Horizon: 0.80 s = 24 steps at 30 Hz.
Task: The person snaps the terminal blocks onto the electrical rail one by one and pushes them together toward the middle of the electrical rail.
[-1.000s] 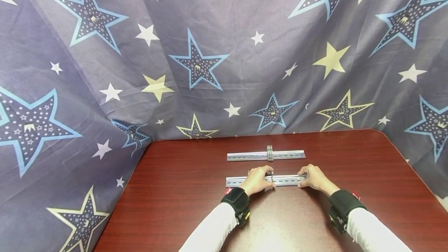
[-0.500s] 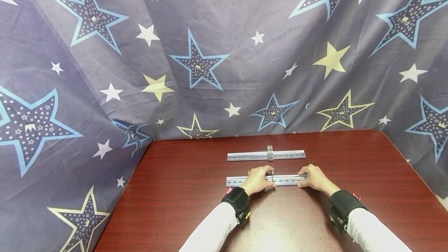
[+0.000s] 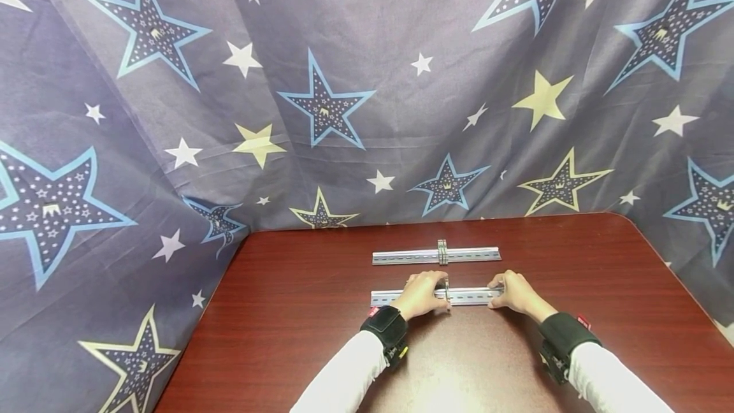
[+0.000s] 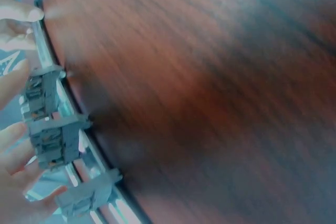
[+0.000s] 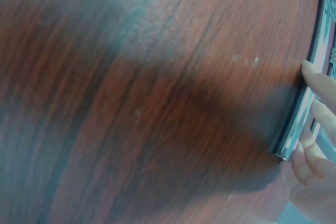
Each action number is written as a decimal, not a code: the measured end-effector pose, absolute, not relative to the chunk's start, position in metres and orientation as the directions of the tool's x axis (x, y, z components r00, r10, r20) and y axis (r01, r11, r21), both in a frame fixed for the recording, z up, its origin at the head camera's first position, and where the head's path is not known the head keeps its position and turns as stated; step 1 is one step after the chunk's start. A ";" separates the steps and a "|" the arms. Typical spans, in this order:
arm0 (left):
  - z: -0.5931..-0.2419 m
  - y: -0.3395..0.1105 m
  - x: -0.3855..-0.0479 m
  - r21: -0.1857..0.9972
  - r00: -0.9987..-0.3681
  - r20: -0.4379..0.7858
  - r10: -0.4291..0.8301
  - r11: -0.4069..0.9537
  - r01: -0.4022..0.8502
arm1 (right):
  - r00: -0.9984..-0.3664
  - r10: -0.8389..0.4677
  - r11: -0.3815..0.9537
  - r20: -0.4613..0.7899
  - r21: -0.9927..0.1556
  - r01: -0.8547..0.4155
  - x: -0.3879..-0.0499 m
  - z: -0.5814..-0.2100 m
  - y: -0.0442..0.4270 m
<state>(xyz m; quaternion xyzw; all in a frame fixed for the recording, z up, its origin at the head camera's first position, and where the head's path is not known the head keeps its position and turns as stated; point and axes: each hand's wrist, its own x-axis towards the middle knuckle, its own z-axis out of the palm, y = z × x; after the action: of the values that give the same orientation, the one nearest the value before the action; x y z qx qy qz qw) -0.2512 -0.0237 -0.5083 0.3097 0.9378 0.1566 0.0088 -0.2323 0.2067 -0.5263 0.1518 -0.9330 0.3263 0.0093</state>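
A silver DIN rail [image 3: 473, 296] lies crosswise on the table, in front of me. My left hand [image 3: 420, 295] is over its middle, thumb and fingers bent around a thin grey terminal block [image 3: 448, 296]. In the left wrist view, several grey terminal blocks [image 4: 56, 141] sit spaced along the rail [image 4: 94, 156], with fingers of the left hand [image 4: 18, 166] beside them. At the rail's right end, my right hand [image 3: 515, 292] pinches the rail between thumb and fingers. The right wrist view shows that rail end [image 5: 294, 135] between the fingers. The left palm hides part of the rail.
Farther back, a second DIN rail [image 3: 404, 257] lies parallel, with a small stack of terminal blocks [image 3: 442, 252] near its middle. The reddish-brown table [image 3: 287, 311] ends at a star-patterned cloth [image 3: 367, 164] behind and on both sides.
Hardly anything differs. Both hands keep their places on the near rail; the left wrist has shifted very slightly.
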 end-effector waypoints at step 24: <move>-0.502 -0.057 -0.259 0.309 -0.816 0.027 0.577 0.771 0.556 | -0.951 -0.277 0.732 0.138 -0.611 -0.302 -0.233 -0.530 0.208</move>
<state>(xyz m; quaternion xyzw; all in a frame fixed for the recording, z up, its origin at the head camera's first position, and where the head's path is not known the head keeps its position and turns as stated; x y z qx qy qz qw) -0.2587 -0.0571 -0.5019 0.3013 0.9405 0.1533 0.0346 -0.2326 0.2079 -0.5296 0.1555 -0.9304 0.3314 0.0189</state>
